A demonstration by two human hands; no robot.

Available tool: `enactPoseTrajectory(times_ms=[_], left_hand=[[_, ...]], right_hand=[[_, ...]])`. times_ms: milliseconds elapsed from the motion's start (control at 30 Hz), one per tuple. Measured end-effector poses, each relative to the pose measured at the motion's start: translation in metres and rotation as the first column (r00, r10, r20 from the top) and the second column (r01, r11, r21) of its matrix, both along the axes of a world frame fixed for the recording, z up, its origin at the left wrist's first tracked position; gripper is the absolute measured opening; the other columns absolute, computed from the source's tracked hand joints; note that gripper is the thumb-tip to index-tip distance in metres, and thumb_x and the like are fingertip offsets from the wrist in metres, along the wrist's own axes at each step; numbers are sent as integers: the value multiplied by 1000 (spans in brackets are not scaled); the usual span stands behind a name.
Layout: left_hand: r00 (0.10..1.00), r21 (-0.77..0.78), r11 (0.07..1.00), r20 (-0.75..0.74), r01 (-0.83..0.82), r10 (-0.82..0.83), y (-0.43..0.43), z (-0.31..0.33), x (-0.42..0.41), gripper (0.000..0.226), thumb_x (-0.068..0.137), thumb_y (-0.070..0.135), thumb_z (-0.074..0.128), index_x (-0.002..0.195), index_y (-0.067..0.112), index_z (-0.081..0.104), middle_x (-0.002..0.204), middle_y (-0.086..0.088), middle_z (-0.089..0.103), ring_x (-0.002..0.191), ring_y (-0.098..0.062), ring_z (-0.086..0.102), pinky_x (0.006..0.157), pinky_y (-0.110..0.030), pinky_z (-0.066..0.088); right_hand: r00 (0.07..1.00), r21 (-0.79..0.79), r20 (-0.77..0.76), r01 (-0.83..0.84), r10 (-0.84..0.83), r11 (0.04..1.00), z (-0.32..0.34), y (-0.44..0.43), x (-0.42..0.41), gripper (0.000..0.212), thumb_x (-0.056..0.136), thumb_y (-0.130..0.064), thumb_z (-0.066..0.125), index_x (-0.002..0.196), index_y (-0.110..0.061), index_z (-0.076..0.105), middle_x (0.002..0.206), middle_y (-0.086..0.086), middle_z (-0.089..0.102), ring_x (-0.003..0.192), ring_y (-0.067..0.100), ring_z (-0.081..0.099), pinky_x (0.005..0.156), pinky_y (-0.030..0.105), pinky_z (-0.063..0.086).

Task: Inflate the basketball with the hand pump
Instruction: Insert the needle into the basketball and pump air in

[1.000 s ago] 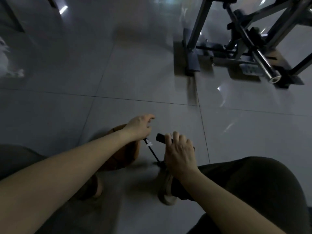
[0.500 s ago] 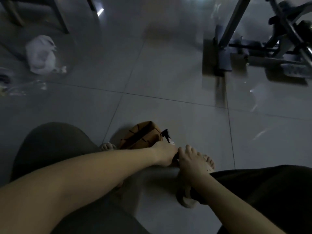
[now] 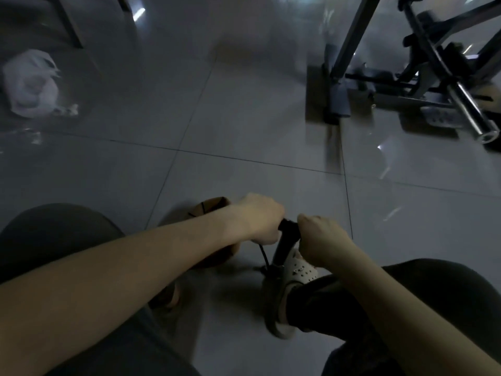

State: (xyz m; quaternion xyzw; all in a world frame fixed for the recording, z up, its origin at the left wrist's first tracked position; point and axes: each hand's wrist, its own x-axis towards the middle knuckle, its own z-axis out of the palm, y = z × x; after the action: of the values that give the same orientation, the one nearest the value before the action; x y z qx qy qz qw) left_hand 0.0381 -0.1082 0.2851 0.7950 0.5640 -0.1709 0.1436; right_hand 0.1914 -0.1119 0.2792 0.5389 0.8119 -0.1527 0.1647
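Observation:
A black hand pump [image 3: 283,246] stands upright on the floor tiles between my feet. My left hand [image 3: 259,222] grips the left end of its T-handle and my right hand [image 3: 321,241] grips the right end. A thin black hose [image 3: 264,256] runs down from under my left hand. The brown basketball [image 3: 208,211] lies on the floor behind my left forearm, mostly hidden by it. The pump's base is hidden beside my right shoe [image 3: 294,275].
A metal exercise frame [image 3: 417,77] with a chrome bar stands at the far right. A white plastic bag [image 3: 29,82] lies at the far left by a dark furniture leg [image 3: 69,23]. My knees fill the lower corners.
Both hands were low by the pump's foot half a second ago. They have risen with the handle, each now gripping one end. The camera has swung a little to the left.

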Motion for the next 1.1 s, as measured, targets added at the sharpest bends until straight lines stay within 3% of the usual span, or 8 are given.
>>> enactPoseTrajectory(times_ms=[100,233,333,533,667,767,967,1100], left_hand=[[998,-57,998,68,20,-16,-12,-48,11,15,96,23,56,106,12,60,100,-6,66,87,-26,65,67,-39,54],[997,30,999,80,-14,11,-27,-99,21,17,100,16,52,114,8,47,107,-15,62,93,-31,63,68,-39,48],[999,142,990,43,-2,-4,-30,-111,21,15,105,17,40,115,7,45,110,-18,57,94,-32,62,71,-37,46],[983,169,972,64,160,-173,-38,-101,8,22,105,19,35,123,10,43,116,-15,55,100,-32,60,74,-36,43],[979,433,887,49,159,-200,-30,-45,-1,23,100,19,37,120,14,46,111,-7,55,96,-25,55,73,-34,37],[975,623,773,72,122,-211,-34,-22,-1,22,93,14,36,110,14,49,98,-6,52,83,-24,49,70,-35,40],[985,562,821,66,96,-160,-81,-100,17,22,91,20,48,111,10,49,99,-10,49,87,-26,47,83,-42,48],[996,541,840,51,39,-79,-79,-146,23,32,87,20,54,116,9,48,100,-10,47,88,-26,50,88,-40,50]], right_hand=[[1000,-80,24,20,-19,997,-28,-5,7,11,96,-9,54,104,-11,46,104,8,59,92,27,58,69,30,41],[996,-161,82,49,-36,986,-78,-19,5,23,99,-16,52,119,-9,45,121,12,53,111,29,55,92,34,48],[987,-99,104,133,-122,986,-106,-18,-1,27,97,-26,54,117,-13,43,119,13,51,107,30,55,90,42,52],[996,-68,86,2,4,998,-86,-28,5,31,99,-28,52,124,-13,42,123,10,46,106,25,55,90,35,50],[990,345,-97,-60,99,937,-25,-28,13,31,81,-14,71,106,-12,52,101,7,51,83,20,51,65,29,38],[978,527,-166,-17,123,849,-7,-34,15,23,80,-16,54,102,-12,52,95,8,50,79,22,47,67,32,44],[999,277,-43,-13,25,961,-67,-74,8,28,71,-20,70,91,-12,51,84,11,45,71,26,42,60,37,40],[983,141,165,-102,78,985,-90,-62,7,34,89,-31,56,115,-14,41,111,13,44,97,31,46,87,43,44]])
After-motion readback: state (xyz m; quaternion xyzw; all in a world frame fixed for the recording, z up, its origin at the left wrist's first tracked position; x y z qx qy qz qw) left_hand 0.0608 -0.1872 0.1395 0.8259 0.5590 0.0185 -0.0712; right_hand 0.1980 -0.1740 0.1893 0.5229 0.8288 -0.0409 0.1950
